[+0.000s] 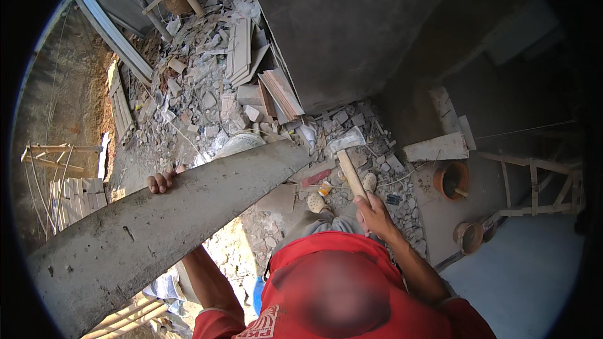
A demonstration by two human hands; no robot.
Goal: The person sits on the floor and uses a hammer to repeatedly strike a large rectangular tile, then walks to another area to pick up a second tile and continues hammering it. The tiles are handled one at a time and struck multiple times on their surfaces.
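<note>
A long grey concrete slab (163, 220), rough and pitted, runs from the lower left up to the middle. My left arm passes beneath it, and the fingers of my left hand (162, 182) curl over its far edge; the slab hides the palm and thumb. To the right, my right hand (374, 215) is wrapped round the wooden handle (350, 172) of a tool with a wide, flat, pale grey head (345, 141). That head is over the rubble, apart from the slab. I cannot tell exactly what kind of tool it is.
Rubble (201, 100) covers the ground ahead and around my shoes (317, 203). Stacked tiles (279, 94) lean by the dark wall (339, 25). At right are buckets (451, 179), a pale board (438, 148) and a wooden frame (534, 185). Bamboo poles (129, 320) lie lower left.
</note>
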